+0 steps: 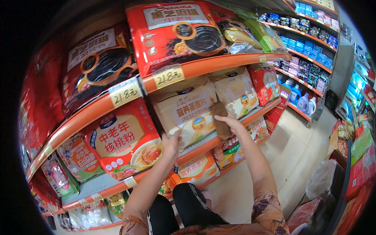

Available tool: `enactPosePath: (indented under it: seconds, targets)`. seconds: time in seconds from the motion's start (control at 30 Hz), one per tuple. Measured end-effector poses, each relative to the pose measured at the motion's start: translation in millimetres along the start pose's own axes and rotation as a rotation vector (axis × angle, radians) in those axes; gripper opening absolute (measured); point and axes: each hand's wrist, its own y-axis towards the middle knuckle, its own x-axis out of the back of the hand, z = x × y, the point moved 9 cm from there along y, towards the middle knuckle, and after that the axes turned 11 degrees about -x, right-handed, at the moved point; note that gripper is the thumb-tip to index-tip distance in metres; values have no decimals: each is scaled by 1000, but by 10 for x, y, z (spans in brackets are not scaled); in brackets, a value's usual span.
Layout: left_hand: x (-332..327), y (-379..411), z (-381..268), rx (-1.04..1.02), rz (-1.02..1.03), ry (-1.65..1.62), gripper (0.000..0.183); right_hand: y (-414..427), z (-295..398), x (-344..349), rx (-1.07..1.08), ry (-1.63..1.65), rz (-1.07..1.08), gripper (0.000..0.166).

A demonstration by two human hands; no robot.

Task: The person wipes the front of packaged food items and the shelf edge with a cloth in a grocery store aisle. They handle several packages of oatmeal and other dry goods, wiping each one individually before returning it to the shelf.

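A folded brown cloth point(221, 120) is in my right hand point(230, 123), its thumb lying across the front. The cloth rests against a cream oatmeal bag point(188, 108) on the middle shelf. My left hand point(171, 142) grips that bag at its lower left corner, thumb toward the front; its other fingers are partly hidden. A second cream bag point(236, 91) stands just right of the cloth. Left of my left hand is a red bag of walnut powder point(123, 141), picturing a bowl.
Red sesame bags point(179, 35) fill the upper shelf, whose orange edge strip point(211, 65) juts out above my hands. More packets point(194, 169) sit on the lower shelf. Detergent bottles point(302, 101) stand at the back right. Plastic-wrapped goods point(320, 179) line the right side of the tiled floor point(293, 147).
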Motion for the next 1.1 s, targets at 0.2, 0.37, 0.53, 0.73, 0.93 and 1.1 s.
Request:
enactPosePath:
  seconds: [0.2, 0.37, 0.53, 0.73, 0.93, 1.1]
  targets:
    - [-111, 8, -63, -90, 46, 34, 61, -44, 94, -87, 197, -34, -187, 80]
    - [-295, -62, -371, -247, 127, -71, 70, -48, 201, 122, 239, 36, -208, 80]
    - [-260, -496, -831, -337, 203, 51, 70, -847, 593, -27, 274, -49, -229, 70]
    - [171, -1211, -691, -87, 381, 9, 63, -2078, 409, -300, 399, -289, -318, 71]
    - [1031, -1850, -436, -21, 359, 47, 68, -2825, -412, -753, 358, -281, -337, 75]
    - [1888, -2124, -484, -96, 232, 56, 52, -2871, -726, -1473, 437, -412, -305, 74]
